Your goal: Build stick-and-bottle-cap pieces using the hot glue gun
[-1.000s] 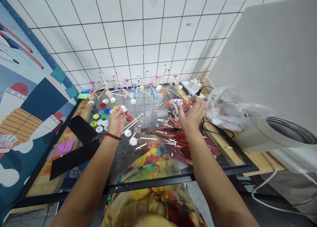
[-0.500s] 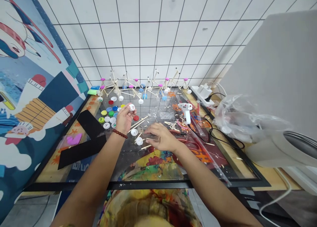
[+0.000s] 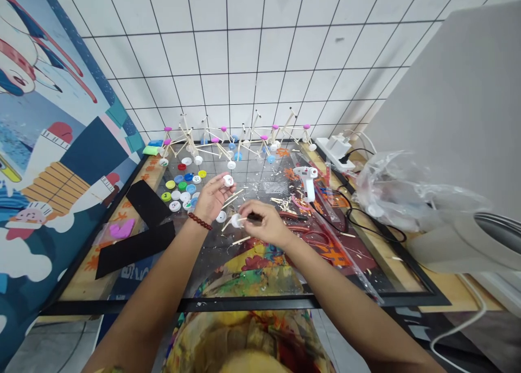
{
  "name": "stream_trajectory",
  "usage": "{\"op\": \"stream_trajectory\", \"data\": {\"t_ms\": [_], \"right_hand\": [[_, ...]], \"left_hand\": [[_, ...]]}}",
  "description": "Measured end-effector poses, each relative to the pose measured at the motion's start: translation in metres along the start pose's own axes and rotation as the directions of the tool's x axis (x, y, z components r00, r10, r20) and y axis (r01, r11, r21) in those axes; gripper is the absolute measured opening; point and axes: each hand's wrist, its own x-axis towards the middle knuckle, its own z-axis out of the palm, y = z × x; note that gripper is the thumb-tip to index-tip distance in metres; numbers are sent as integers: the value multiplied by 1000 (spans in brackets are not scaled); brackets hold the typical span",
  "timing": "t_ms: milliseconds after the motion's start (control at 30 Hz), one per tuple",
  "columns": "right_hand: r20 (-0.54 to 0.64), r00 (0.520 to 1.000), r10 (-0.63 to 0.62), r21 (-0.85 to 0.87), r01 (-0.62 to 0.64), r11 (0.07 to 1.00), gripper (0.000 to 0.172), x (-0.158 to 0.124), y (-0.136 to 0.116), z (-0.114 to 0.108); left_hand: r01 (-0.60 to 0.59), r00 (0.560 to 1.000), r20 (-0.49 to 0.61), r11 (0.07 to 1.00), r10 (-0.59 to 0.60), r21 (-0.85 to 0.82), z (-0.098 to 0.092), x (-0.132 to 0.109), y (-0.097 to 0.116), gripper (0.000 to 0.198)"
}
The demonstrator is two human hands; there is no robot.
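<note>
A white bottle cap (image 3: 228, 181) with dark marks on its top is gripped in the fingertips of my left hand (image 3: 213, 197), above the table. My right hand (image 3: 264, 222) is closed in a pinch on a thin wooden stick (image 3: 243, 219), which has a white bottle cap (image 3: 236, 221) at its far end. Between the hands, another white cap (image 3: 221, 216) lies on the table beside loose wooden sticks (image 3: 233, 197). Whether the pinched stick is fixed to its cap I cannot tell.
Bottle caps (image 3: 182, 186) of several colours lie left of my hands. Stick-and-cap models (image 3: 215, 140) line the back edge. A white glue gun (image 3: 306, 182) with a black cord stands to the right, near red-handled scissors (image 3: 315, 238) and a plastic bag (image 3: 399, 188).
My right hand has closed from an open pose onto the stick, and its cap has shifted up and right. The left hand has moved right with its cap, closer to the right hand.
</note>
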Motion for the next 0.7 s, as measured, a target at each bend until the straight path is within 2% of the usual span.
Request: {"op": "stream_trajectory", "data": {"t_ms": [67,167,333,500,700], "right_hand": [[-85,989,121,153,-107,982,8,1,-4,-7],[-140,953,268,311,-215,926,17,3,-5,-18],[-248,868,430,421,-304,855,24,5,2,-24],[-281,825,490,498,-311,810,25,9,3,-22],[-240,844,479,484,-323,813,38,11,3,-22]], "left_hand": [[32,998,54,999,-33,14,2,-2,-1,23],[54,992,114,997,-60,57,5,-4,-3,27],[49,993,103,996,-57,79,8,-6,-7,26],[58,996,67,993,-66,107,8,-6,-9,22],[73,989,119,990,-87,120,7,-9,-10,26]]}}
